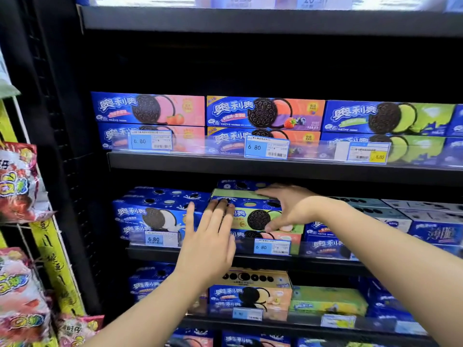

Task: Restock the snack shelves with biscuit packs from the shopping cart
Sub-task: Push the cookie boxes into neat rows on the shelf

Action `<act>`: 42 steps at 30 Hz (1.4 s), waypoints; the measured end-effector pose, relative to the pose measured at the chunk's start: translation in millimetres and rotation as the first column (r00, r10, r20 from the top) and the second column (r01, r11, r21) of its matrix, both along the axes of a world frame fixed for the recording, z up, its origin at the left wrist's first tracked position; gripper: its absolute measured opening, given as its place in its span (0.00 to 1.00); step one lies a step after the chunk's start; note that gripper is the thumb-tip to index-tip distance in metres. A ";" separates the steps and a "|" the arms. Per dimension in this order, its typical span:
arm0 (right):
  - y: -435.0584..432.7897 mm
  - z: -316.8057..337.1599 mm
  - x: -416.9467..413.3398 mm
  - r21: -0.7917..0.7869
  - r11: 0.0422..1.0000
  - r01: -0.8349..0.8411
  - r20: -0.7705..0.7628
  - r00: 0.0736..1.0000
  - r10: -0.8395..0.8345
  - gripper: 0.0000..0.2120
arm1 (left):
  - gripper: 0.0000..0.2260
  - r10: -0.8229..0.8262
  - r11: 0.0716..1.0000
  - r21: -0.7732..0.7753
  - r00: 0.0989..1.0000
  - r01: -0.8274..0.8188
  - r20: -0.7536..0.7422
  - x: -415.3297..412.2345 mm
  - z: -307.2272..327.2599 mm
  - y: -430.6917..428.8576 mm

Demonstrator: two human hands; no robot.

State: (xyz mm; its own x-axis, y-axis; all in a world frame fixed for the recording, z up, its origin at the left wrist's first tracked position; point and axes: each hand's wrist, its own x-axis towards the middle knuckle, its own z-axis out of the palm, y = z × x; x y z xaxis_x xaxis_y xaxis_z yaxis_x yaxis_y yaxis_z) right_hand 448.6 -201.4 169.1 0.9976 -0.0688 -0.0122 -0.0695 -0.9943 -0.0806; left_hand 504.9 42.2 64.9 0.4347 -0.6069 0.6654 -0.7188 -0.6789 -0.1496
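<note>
Head view: right hand (288,206) grips green biscuit pack (255,219) on shelf (160,255) stack; left hand (210,236) flat against its end.

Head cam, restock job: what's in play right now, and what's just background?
In play: green biscuit box, right hand gripping it, left hand touching its left end, middle shelf.
Background: boxes on the shelf above, hanging snack bags at left, price tags.
</note>
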 end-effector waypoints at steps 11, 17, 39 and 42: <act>13.3 -2.0 -5.7 -0.092 0.994 0.063 -0.086 0.994 -0.071 0.50 | 0.33 0.007 0.993 -0.122 0.999 -0.003 0.033 15.9 -21.1 32.8; 25.2 -11.3 4.7 -0.152 0.982 0.113 -0.034 0.992 -0.120 0.54 | 0.34 0.095 0.992 -0.080 0.995 -0.096 -0.011 27.7 -28.7 36.5; 22.9 -9.4 0.9 -0.151 0.979 0.139 -0.041 0.988 -0.147 0.53 | 0.25 0.139 0.990 -0.062 0.970 -0.129 0.201 47.9 -13.5 43.9; 23.6 -7.2 -0.2 -0.150 0.978 0.143 -0.052 0.987 -0.152 0.52 | 0.24 0.144 0.987 -0.093 0.976 -0.130 0.165 47.5 -12.1 40.1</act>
State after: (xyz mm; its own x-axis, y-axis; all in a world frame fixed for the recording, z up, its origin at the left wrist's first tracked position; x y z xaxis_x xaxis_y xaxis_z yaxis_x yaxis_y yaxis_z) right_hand 448.4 -177.8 161.9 0.9738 -0.2210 -0.0535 -0.2169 -0.9735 0.0732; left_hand 552.4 82.2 52.8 0.3852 -0.4908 0.7815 -0.5870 -0.7837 -0.2029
